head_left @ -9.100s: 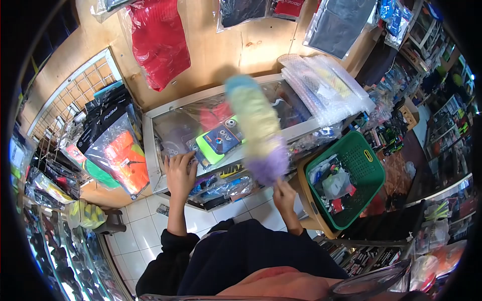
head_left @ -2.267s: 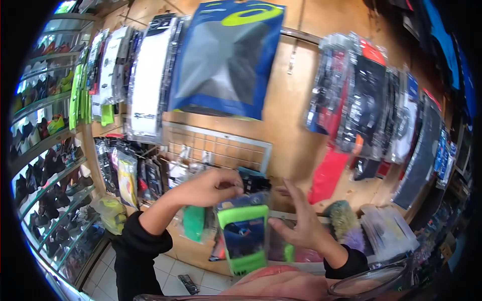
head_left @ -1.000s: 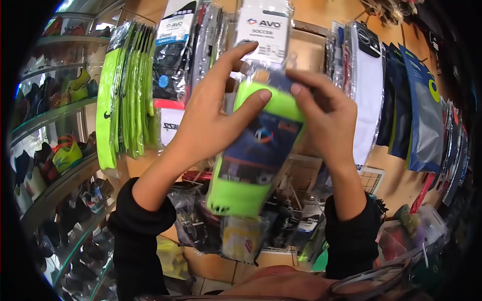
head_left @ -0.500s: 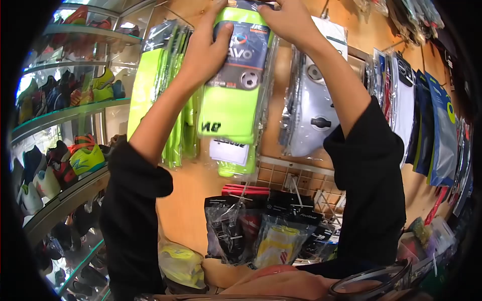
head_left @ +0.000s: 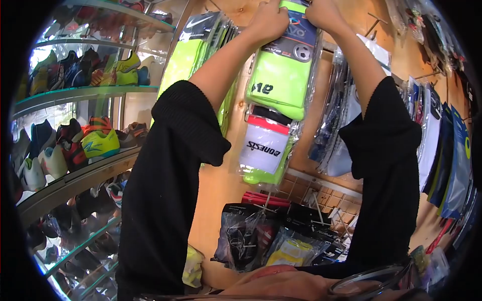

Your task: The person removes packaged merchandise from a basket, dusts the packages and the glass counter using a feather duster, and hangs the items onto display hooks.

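A plastic-wrapped pack of neon green socks (head_left: pixel 277 78) with a dark blue label hangs high in front of me. My left hand (head_left: pixel 271 22) is closed at the upper left edge of this pack, fingers curled. At the upper right edge, my right hand (head_left: pixel 323 15) grips it too. The top of the pack runs out of view. Below and behind it shows a white sock pack (head_left: pixel 261 150) with a red band and black lettering. More green sock packs (head_left: pixel 187 57) hang to the left of my left hand.
Glass shelves (head_left: pixel 85 92) with football boots line the left side. Grey-white sock packs (head_left: pixel 334 115) and blue packets (head_left: pixel 454 165) hang on the right. Black glove-like packets (head_left: pixel 241 236) hang low on a wire grid. A bare metal hook (head_left: pixel 372 25) juts out at upper right.
My view has swung, so the wall appears shifted right. Both hands and the green pack now sit higher and further right, and more of the white pack beneath shows.
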A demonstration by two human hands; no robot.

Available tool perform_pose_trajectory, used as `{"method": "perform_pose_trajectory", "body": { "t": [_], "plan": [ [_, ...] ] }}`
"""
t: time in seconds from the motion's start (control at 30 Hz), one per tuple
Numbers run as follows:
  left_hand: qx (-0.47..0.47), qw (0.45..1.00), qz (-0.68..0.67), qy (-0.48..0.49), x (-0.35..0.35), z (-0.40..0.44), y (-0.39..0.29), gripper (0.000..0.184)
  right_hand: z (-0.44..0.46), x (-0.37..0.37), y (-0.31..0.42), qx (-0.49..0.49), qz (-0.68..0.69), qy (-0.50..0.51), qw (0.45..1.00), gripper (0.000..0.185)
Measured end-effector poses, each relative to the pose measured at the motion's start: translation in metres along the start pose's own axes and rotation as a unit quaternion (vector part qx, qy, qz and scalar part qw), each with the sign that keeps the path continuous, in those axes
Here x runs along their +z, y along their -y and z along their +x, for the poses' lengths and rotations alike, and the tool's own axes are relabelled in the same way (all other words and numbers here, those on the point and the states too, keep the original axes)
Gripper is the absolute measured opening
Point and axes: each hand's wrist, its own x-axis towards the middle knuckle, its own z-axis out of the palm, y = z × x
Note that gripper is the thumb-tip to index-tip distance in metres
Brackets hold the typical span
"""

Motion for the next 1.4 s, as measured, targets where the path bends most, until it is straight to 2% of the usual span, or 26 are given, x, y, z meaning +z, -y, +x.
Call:
{"method": "perform_pose_trajectory", "body": {
  "t": [0.07,0.1,0.13,0.2,0.27,0.43,0.5,0.57,0.6,0.63,0.73,0.8,0.87,0.9,0.97,1.0,1.07,1.1,1.13,1.17,1.2,1.27,1.33,1.37,1.4],
  "plan": [
    [0.019,0.998,-0.051,-0.017,0.001,-0.003,0.005,0.054,0.002,0.001,0.001,0.017,-0.012,0.002,1.000,0.038],
    [0.016,0.999,-0.049,-0.016,0.003,-0.004,0.005,0.054,0.002,0.000,0.002,0.022,0.047,-0.008,0.999,0.036],
    [0.019,0.998,-0.062,-0.015,0.005,-0.004,0.006,0.053,0.001,-0.002,0.003,0.023,0.049,-0.004,0.999,0.036],
    [0.017,0.997,-0.074,-0.014,0.009,-0.008,0.001,0.053,-0.005,-0.007,0.008,0.100,-0.037,0.049,0.993,0.035],
    [-0.044,0.999,-0.005,-0.009,0.016,-0.015,-0.002,0.051,-0.013,-0.001,0.004,0.092,0.003,0.028,0.995,0.036],
    [0.002,0.998,-0.011,-0.060,0.025,-0.023,0.005,0.049,-0.024,0.000,0.007,0.053,0.002,0.014,0.998,0.036],
    [-0.031,0.998,0.010,-0.056,0.022,-0.032,-0.007,0.049,-0.027,-0.001,0.007,0.048,0.005,0.017,0.999,0.035],
    [-0.067,0.996,0.030,-0.051,0.022,-0.039,-0.011,0.049,-0.034,0.001,0.010,0.021,-0.020,-0.022,0.999,0.033],
    [-0.031,0.997,0.012,-0.069,0.026,-0.043,-0.008,0.051,-0.037,0.003,0.013,0.019,-0.019,-0.018,0.999,0.033],
    [0.005,0.996,-0.007,-0.087,0.028,-0.045,-0.005,0.053,-0.041,0.004,0.015,0.033,-0.017,-0.032,0.999,0.032],
    [0.002,0.988,-0.080,-0.134,0.028,-0.059,-0.013,0.061,-0.048,0.000,0.024,0.066,-0.018,-0.073,0.995,0.032],
    [-0.021,0.986,-0.096,-0.131,0.024,-0.063,-0.021,0.063,-0.051,0.000,0.027,0.088,-0.022,-0.099,0.991,0.033],
    [-0.073,0.982,-0.125,-0.125,0.021,-0.070,-0.025,0.069,-0.059,0.005,0.032,0.083,-0.073,-0.210,0.971,0.038],
    [-0.079,0.981,-0.126,-0.124,0.022,-0.073,-0.022,0.069,-0.059,0.005,0.023,0.085,-0.073,-0.203,0.973,0.038],
    [-0.065,0.981,-0.123,-0.133,0.023,-0.080,-0.015,0.069,-0.056,-0.001,-0.003,0.114,-0.118,-0.087,0.983,0.060],
    [-0.076,0.981,-0.119,-0.136,0.023,-0.083,-0.011,0.069,-0.060,-0.002,-0.011,0.112,-0.111,-0.077,0.984,0.060],
    [-0.060,0.977,-0.121,-0.164,0.030,-0.086,-0.003,0.066,-0.071,-0.004,-0.013,0.156,0.108,-0.064,0.980,0.089],
    [-0.108,0.967,-0.127,-0.194,0.033,-0.093,-0.006,0.068,-0.077,-0.003,0.002,0.157,0.112,-0.054,0.980,0.089],
    [-0.117,0.966,-0.125,-0.195,0.030,-0.097,-0.002,0.068,-0.084,-0.005,0.016,0.192,0.120,-0.067,0.972,0.081],
    [-0.161,0.960,-0.184,-0.133,0.025,-0.102,0.000,0.070,-0.090,-0.008,0.025,0.227,0.125,-0.081,0.962,0.074],
    [-0.202,0.946,-0.244,-0.067,0.019,-0.107,-0.002,0.072,-0.097,-0.012,0.032,0.231,0.124,-0.075,0.962,0.074],
    [-0.190,0.943,-0.263,-0.075,0.016,-0.117,0.000,0.068,-0.113,-0.019,0.043,0.306,0.231,0.044,0.922,0.094],
    [-0.230,0.933,-0.277,0.019,0.007,-0.122,0.003,0.066,-0.128,-0.024,0.070,0.341,0.275,0.049,0.898,0.095],
    [-0.225,0.924,-0.309,0.027,0.002,-0.126,0.001,0.059,-0.135,-0.024,0.072,0.333,0.253,0.062,0.906,0.095],
    [-0.236,0.890,-0.387,0.046,-0.002,-0.129,-0.002,0.052,-0.142,-0.025,0.072,0.325,0.231,0.073,0.914,0.095]
  ]
}}
